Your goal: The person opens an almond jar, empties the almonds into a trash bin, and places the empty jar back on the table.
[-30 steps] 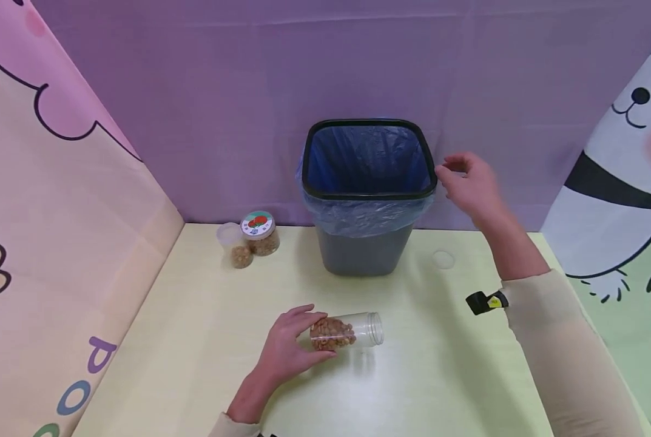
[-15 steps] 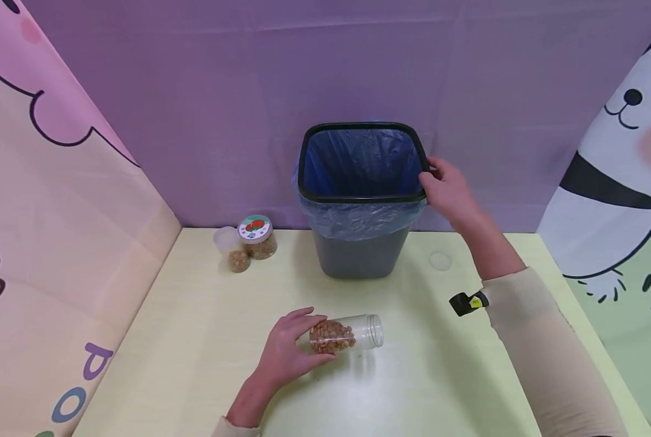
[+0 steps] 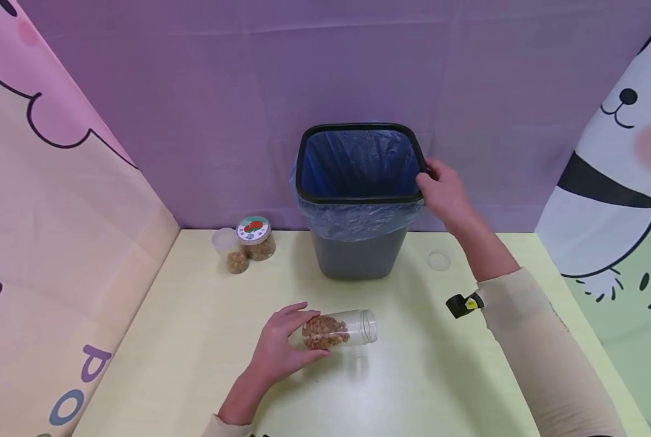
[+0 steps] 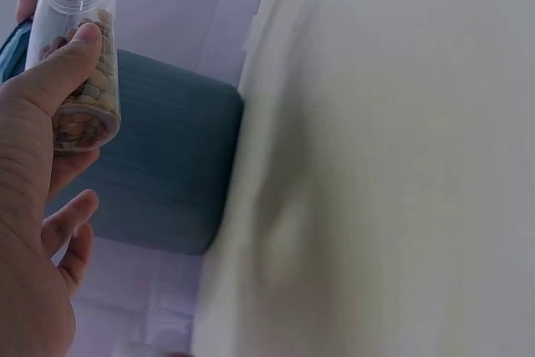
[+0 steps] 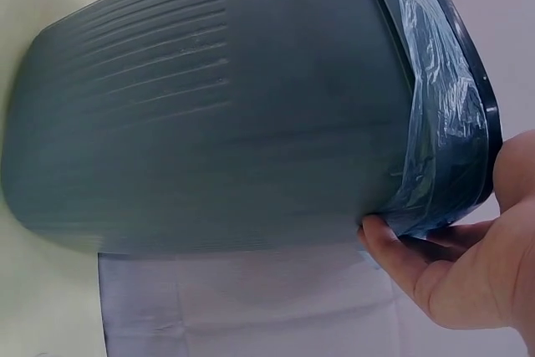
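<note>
My left hand (image 3: 281, 343) holds a clear plastic jar (image 3: 364, 328) by its base end, thumb on one side and fingers on the other. The jar lies tipped sideways, its uncapped mouth pointing right, above the table. Brown peanut-like kernels (image 4: 99, 81) fill its lower part. My right hand (image 3: 446, 193) grips the right side of the black rim (image 3: 358, 199) of a grey trash bin (image 3: 358, 255). A blue bag (image 5: 439, 89) lines the bin and folds over its outside. Some right fingers are hidden behind the rim.
At the table's back left stand a lidded jar (image 3: 256, 238) with a tomato-patterned top and a small clear container (image 3: 225, 241) beside a brown clump (image 3: 237, 262). A clear round lid (image 3: 438, 261) lies right of the bin. Printed cloths rise behind and on both sides.
My right hand has moved left from beside the bin and taken hold of its rim. The left hand keeps the jar, shifted slightly left.
</note>
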{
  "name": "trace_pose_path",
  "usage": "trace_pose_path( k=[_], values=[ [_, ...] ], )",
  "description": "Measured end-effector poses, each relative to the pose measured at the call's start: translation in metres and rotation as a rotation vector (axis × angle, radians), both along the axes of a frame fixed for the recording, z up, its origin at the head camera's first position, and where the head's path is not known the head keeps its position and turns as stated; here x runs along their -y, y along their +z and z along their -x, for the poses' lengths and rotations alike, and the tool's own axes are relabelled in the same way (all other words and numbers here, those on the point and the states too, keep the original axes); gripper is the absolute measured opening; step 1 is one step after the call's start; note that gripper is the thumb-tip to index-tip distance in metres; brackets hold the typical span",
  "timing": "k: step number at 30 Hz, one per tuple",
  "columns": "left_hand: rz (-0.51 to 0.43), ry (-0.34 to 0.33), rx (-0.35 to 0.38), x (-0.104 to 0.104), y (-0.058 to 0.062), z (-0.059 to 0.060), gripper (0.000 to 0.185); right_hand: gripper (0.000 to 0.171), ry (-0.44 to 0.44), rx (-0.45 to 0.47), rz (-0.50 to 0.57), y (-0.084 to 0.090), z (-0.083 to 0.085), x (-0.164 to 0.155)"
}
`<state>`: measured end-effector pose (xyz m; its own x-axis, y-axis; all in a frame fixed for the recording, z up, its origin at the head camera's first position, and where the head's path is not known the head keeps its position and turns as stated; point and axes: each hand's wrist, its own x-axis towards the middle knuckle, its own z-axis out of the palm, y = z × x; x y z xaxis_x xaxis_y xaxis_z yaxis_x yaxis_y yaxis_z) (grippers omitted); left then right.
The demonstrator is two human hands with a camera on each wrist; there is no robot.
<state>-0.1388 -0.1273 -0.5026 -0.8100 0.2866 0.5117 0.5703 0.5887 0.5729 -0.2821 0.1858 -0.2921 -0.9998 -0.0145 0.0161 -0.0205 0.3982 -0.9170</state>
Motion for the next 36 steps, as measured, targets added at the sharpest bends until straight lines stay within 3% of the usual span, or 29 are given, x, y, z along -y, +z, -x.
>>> trace_pose_path(
  k=[9,16,29,36],
  values=[
    [0.024,-0.022,-0.095,0.022,0.036,0.016,0.066,0.053,-0.007,-0.010,0.032,-0.002,-0.001,-0.001],
    [0.045,-0.035,-0.182,0.042,0.072,0.028,0.068,0.052,-0.022,-0.009,0.041,-0.002,0.000,0.000],
    [0.113,-0.094,-0.464,0.072,0.156,0.059,0.066,0.053,-0.031,-0.020,0.037,-0.001,0.002,0.005],
    [0.182,-0.071,-0.499,0.081,0.199,0.075,0.071,0.053,-0.039,-0.025,0.047,-0.003,0.005,0.002]
  ],
)
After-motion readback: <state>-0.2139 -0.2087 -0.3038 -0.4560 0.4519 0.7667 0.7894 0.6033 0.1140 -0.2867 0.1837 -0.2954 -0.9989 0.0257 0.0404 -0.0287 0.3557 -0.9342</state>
